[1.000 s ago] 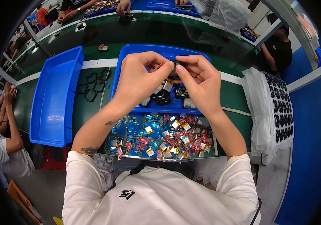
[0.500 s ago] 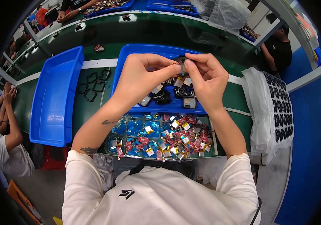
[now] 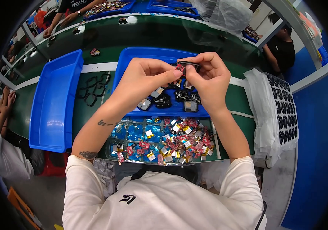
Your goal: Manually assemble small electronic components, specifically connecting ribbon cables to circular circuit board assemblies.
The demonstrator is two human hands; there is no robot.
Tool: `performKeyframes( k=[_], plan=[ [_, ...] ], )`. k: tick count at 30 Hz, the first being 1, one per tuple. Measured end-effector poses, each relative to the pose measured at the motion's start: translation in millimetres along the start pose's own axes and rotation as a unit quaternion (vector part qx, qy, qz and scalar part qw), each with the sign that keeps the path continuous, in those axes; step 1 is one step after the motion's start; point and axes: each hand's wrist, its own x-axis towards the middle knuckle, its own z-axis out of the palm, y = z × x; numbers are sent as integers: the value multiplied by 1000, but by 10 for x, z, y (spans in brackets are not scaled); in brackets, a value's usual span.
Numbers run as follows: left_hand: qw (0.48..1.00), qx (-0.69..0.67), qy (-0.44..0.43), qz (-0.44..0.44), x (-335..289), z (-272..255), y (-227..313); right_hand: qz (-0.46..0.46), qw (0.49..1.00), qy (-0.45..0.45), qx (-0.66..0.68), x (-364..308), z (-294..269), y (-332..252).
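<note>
Red board, black case, blue tray

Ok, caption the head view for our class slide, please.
Left hand holds a red board, right hand a black case, above a blue tray.

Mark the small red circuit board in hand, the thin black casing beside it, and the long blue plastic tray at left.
Small red circuit board point(image 3: 179, 68), head view: exposed face.
Thin black casing point(image 3: 188, 63), head view: upper edge.
Long blue plastic tray point(image 3: 52, 115), head view: inner floor.
</note>
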Motion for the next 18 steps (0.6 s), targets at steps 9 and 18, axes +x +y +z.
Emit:
performKeyframes(
  k=[9,18],
  plan=[
    [998,-3,65,-3,51,-78,14,-36,999,-34,13,23,36,30],
    [989,83,84,93,-14,52,-25,60,995,-29,-78,-81,-152,-52]
  ],
)
